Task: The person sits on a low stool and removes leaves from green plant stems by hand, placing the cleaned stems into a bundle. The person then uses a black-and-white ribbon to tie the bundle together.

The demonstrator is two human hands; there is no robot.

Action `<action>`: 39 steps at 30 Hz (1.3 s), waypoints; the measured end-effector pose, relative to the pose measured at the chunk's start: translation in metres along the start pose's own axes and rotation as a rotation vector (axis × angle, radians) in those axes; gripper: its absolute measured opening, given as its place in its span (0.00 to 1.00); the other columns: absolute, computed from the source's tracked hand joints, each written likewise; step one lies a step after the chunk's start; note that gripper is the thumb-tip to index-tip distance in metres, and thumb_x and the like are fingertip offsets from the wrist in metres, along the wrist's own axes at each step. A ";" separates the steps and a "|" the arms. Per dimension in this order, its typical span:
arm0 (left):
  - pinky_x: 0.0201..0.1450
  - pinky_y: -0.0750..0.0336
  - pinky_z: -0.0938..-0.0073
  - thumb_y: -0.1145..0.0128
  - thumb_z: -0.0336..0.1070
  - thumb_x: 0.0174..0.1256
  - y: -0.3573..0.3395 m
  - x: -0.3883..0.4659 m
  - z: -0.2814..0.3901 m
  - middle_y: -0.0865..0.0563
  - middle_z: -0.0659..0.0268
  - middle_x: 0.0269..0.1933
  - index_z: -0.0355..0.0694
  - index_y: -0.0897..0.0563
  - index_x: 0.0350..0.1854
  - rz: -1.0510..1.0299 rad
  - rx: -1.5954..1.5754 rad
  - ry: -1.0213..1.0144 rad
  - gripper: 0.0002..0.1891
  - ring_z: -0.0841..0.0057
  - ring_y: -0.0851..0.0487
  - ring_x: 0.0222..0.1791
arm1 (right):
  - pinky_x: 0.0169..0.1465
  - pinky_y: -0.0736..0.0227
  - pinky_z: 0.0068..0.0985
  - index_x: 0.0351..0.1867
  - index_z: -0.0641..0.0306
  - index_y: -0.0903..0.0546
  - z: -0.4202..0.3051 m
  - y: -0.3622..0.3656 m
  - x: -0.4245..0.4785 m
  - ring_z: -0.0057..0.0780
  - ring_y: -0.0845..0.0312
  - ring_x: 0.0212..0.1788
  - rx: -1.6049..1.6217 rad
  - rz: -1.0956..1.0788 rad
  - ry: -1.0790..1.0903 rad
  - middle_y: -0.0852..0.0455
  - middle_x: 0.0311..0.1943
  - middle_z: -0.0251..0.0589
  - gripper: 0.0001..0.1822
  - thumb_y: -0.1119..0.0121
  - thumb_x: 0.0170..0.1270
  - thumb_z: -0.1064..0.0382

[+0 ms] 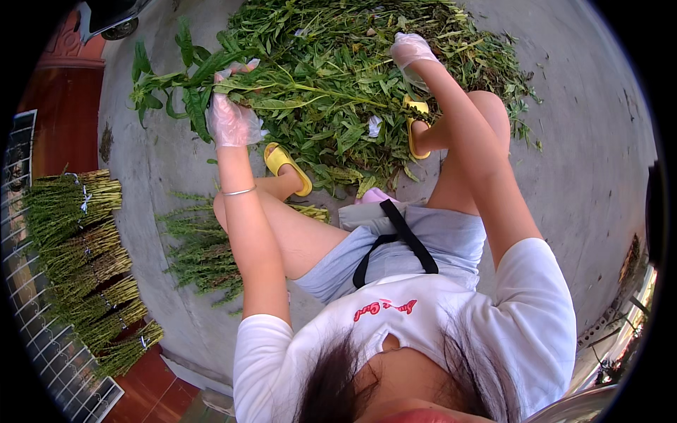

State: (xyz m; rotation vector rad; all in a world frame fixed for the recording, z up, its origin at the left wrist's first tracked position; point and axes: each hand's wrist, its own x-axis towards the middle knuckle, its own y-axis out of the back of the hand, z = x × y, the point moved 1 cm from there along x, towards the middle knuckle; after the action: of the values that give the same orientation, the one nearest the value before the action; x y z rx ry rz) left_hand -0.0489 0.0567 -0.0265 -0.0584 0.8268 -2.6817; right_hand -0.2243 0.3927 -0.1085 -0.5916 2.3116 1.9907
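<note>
My left hand (231, 119), in a thin clear plastic glove, grips a long green stalk (317, 90) near its leafy end. Broad leaves (185, 79) spread out to the left of that hand. From there the stalk reaches right across the leaf pile, and darker seed heads (420, 111) show at its far end near my right foot. Also gloved, my right hand (414, 52) is over the right part of the pile, apart from the visible stalk. Its fingers are bent away from view, so whether it holds anything is hidden.
A large heap of stripped leaves and stems (338, 143) lies between my feet in yellow sandals (290, 169). Untied stalks (203, 243) rest on the concrete floor (571, 174) beside my left leg. Several tied bundles (79, 201) line the left side by a white metal grille (58, 343).
</note>
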 end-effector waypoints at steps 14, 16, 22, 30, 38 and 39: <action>0.66 0.28 0.55 0.46 0.46 0.72 -0.027 -0.014 0.000 0.18 0.47 0.54 0.31 0.24 0.54 -0.254 -0.159 0.114 0.21 0.56 0.20 0.56 | 0.55 0.31 0.22 0.66 0.61 0.25 -0.167 0.058 -0.106 0.23 0.24 0.49 1.262 -0.528 0.518 0.18 0.52 0.32 0.35 0.39 0.65 0.39; 0.66 0.28 0.55 0.46 0.45 0.71 -0.032 -0.013 -0.001 0.18 0.46 0.54 0.32 0.23 0.53 -0.306 -0.140 0.075 0.20 0.56 0.19 0.56 | 0.52 0.31 0.22 0.60 0.63 0.22 -0.165 0.054 -0.096 0.22 0.25 0.47 1.256 -0.485 0.501 0.18 0.48 0.32 0.32 0.40 0.66 0.40; 0.68 0.30 0.54 0.48 0.44 0.73 -0.029 -0.004 -0.002 0.19 0.45 0.54 0.32 0.23 0.53 -0.329 -0.088 0.024 0.18 0.58 0.22 0.59 | 0.46 0.28 0.30 0.47 0.68 0.18 -0.160 0.045 -0.070 0.37 0.21 0.42 0.922 -0.204 0.337 0.15 0.39 0.45 0.32 0.40 0.62 0.36; 0.66 0.29 0.59 0.49 0.47 0.74 -0.027 -0.006 -0.002 0.17 0.48 0.52 0.27 0.23 0.53 -0.267 -0.017 0.047 0.23 0.60 0.20 0.55 | 0.51 0.25 0.41 0.50 0.68 0.20 -0.111 0.015 -0.046 0.51 0.18 0.47 0.354 0.261 0.544 0.14 0.41 0.56 0.18 0.43 0.67 0.56; 0.57 0.23 0.66 0.51 0.46 0.74 -0.023 0.005 -0.005 0.15 0.54 0.47 0.32 0.19 0.46 -0.129 0.034 0.064 0.19 0.66 0.17 0.49 | 0.64 0.30 0.38 0.69 0.58 0.31 -0.022 0.017 -0.031 0.46 0.28 0.64 -0.086 0.404 -0.004 0.28 0.66 0.51 0.39 0.31 0.56 0.52; 0.54 0.22 0.68 0.51 0.47 0.74 -0.021 0.004 -0.003 0.14 0.57 0.44 0.34 0.19 0.43 -0.093 0.103 0.060 0.18 0.69 0.16 0.46 | 0.65 0.31 0.39 0.69 0.57 0.30 -0.034 0.027 -0.043 0.47 0.28 0.64 0.048 0.435 0.198 0.28 0.66 0.50 0.37 0.32 0.58 0.52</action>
State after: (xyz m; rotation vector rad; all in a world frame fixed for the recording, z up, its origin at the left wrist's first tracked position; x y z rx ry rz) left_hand -0.0597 0.0730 -0.0180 0.0087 0.7182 -2.8223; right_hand -0.1850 0.3745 -0.0655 -0.3133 2.8009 2.1147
